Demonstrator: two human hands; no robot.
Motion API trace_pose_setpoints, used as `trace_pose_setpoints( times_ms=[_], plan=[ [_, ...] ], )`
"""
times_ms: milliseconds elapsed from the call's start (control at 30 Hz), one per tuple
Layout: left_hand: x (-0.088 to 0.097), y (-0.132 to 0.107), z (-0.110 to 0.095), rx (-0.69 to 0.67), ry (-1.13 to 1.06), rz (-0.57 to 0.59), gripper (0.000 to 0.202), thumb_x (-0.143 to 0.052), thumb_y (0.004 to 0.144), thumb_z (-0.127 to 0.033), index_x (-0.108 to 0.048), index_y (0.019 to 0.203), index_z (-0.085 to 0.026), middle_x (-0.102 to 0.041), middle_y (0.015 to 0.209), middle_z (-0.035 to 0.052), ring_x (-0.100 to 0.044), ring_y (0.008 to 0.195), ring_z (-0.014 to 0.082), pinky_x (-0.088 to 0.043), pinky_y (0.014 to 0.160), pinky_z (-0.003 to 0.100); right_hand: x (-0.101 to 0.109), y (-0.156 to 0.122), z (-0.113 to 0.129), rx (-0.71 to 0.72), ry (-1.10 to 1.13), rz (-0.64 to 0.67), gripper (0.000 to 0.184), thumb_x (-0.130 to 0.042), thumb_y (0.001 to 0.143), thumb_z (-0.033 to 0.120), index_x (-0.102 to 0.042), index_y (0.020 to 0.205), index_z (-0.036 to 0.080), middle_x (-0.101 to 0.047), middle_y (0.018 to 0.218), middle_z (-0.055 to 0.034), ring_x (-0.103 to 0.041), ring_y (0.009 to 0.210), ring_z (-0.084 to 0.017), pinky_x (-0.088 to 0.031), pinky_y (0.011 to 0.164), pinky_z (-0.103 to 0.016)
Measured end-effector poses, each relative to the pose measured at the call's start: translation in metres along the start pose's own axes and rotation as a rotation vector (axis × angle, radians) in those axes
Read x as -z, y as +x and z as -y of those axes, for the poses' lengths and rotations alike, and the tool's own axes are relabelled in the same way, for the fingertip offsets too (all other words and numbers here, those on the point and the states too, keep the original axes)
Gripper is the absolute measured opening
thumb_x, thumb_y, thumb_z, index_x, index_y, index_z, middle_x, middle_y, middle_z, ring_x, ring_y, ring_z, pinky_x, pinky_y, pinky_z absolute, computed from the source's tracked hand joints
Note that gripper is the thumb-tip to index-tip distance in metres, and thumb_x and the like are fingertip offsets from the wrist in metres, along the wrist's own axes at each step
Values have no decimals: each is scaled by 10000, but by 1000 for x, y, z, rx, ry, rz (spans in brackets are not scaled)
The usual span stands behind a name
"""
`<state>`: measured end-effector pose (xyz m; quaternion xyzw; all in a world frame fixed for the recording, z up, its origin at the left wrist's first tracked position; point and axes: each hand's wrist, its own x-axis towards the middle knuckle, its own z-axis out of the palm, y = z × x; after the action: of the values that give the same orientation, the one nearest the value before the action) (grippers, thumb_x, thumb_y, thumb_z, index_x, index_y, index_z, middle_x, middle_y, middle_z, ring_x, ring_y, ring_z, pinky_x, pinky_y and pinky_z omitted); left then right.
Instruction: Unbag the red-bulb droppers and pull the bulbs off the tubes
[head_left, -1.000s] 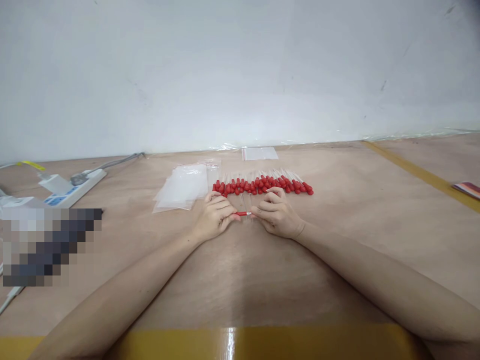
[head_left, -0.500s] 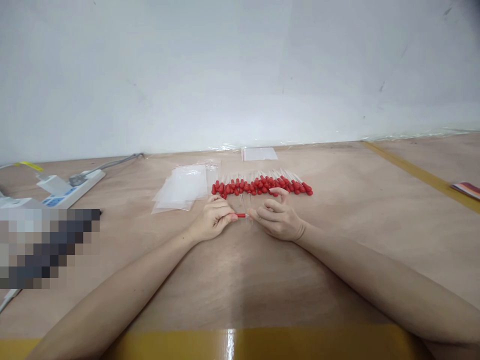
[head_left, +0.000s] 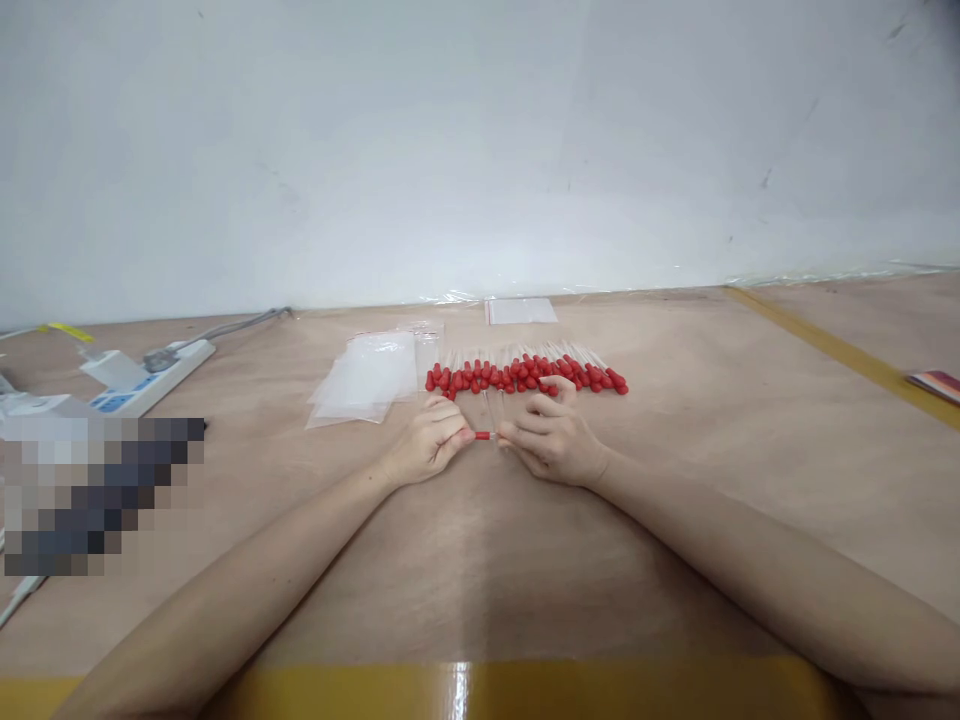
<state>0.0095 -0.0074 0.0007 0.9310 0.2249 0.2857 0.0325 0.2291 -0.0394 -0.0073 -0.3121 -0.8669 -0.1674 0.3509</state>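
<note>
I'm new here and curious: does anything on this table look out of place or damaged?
Nothing looks spilled or damaged. The zip bags left of the red-bulbed droppers are fanned unevenly, not squared up. Oddest is the pixelated patch at far left, hiding what's there.

The table is faced with smooth, wood-like sheet and banded with glossy tape. Bulbs are seen as rubbery, bags as thin, filmy plastic.
</note>
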Motion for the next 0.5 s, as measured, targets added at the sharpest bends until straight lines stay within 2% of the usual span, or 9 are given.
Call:
trace_pose_setpoints(
  times_ms=[133, 233, 400, 500],
  plan=[
    [-1, 2, -3, 7, 59, -70, 202, -424, 879, -324, -572, 872, -187, -593, 777, 33, -503, 776, 155, -358, 770, 328, 1, 2, 0, -82, -1, 48, 238, -422, 870, 310, -624, 788, 213, -569, 600, 16, -428, 694, -122, -193, 898, -424],
    [-4, 5, -7, 0, 65, -59, 237, -491, 848, -354, -556, 1010, -194, -617, 904, 46, -518, 864, 166, -345, 812, 339, -2, 3, 1, -103, 17, 87, 267, -401, 877, 311, -621, 770, 204, -576, 613, 9, -422, 710, -128, -182, 894, -412],
    [-8, 6, -8, -24, 118, 4, 211, -447, 876, -341, -572, 813, -183, -590, 702, 9, -499, 682, 130, -353, 740, 305, -5, 4, 2, -74, 50, 97, 293, -391, 882, 313, -614, 731, 198, -565, 594, 13, -400, 694, -123, -183, 892, -394],
    [-8, 5, -7, -46, 180, 42, 233, -423, 886, -326, -551, 767, -171, -541, 657, 4, -466, 653, 127, -339, 706, 296, -4, 3, 2, -64, 55, 71, 264, -419, 874, 310, -627, 749, 206, -570, 591, 15, -403, 690, -121, -186, 890, -392]
  ],
)
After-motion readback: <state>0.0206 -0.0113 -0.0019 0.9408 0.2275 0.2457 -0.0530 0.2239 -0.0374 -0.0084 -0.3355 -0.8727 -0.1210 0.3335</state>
